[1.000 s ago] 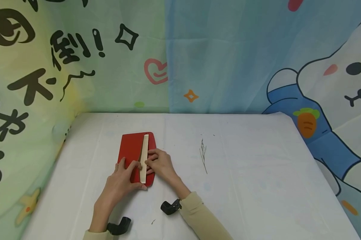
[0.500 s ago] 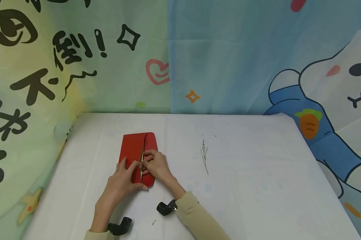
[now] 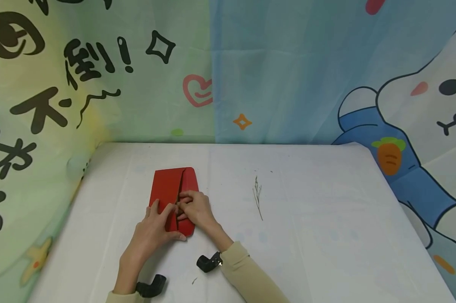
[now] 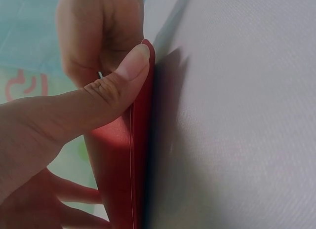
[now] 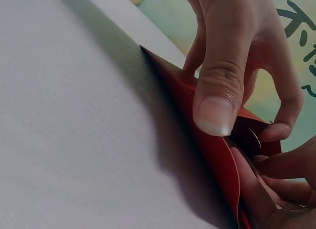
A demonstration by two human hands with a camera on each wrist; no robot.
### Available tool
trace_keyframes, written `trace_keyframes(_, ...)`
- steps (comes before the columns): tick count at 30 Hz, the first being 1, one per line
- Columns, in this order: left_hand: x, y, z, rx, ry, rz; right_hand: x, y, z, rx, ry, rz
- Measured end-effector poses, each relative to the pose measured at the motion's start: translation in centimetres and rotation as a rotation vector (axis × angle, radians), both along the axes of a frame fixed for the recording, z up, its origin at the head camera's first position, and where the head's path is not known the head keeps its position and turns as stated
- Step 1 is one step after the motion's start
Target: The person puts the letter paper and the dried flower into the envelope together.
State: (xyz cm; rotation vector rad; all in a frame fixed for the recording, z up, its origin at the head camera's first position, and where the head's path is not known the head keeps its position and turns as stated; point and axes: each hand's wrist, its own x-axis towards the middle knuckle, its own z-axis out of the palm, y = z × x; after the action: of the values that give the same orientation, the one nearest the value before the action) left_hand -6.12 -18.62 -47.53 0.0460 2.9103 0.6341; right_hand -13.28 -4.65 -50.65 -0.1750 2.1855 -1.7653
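Red envelope (image 3: 166,183): mouth (image 3: 180,185) parted, flap (image 3: 190,181) unfolded

The left hand (image 3: 152,225), partly curled, grips the envelope by its near edge. The envelope rests on the white tablecloth (image 3: 326,210). No contents show: insertion appears largely done; closing the flap remains. At the envelope's mouth, the right hand (image 3: 198,210) bends its fingers inward; their hold cannot be determined. Right of the envelope: dried twig (image 3: 257,198)

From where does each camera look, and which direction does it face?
Head: worn on the head, facing forward and down at the table and red envelope; left hand, right hand and sleeves show.
Left wrist: worn there, facing the envelope's edge closely; left thumb shows.
Right wrist: worn there, facing the envelope's opening; right thumb shows.
Both wrist views share the envelope and both hands.
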Motion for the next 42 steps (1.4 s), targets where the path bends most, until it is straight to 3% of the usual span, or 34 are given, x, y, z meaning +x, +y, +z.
trace_keyframes(9,0.1,0.2,-0.1,0.005,0.005,-0.004,0.3,1.1,0.3,-0.029,-0.027,0.036)
trace_keyframes(15,0.0,0.2,-0.2,0.007,0.031,-0.008,0.6,4.4,1.0,-0.071,-0.013,0.023)
trace_keyframes(22,0.0,0.1,-0.2,0.026,0.036,-0.015,0.9,9.6,1.7,0.096,0.133,-0.104)
trace_keyframes(31,0.1,0.3,-0.3,0.023,0.033,-0.014,1.6,15.0,1.7,0.438,0.346,-0.326)
trace_keyframes(37,0.1,0.4,-0.2,0.018,0.03,-0.02,1.7,17.7,1.4,0.548,0.345,-0.468)
trace_keyframes(42,0.2,0.3,-0.1,0.017,0.021,-0.024,1.8,18.3,1.1,0.604,0.29,-0.487)
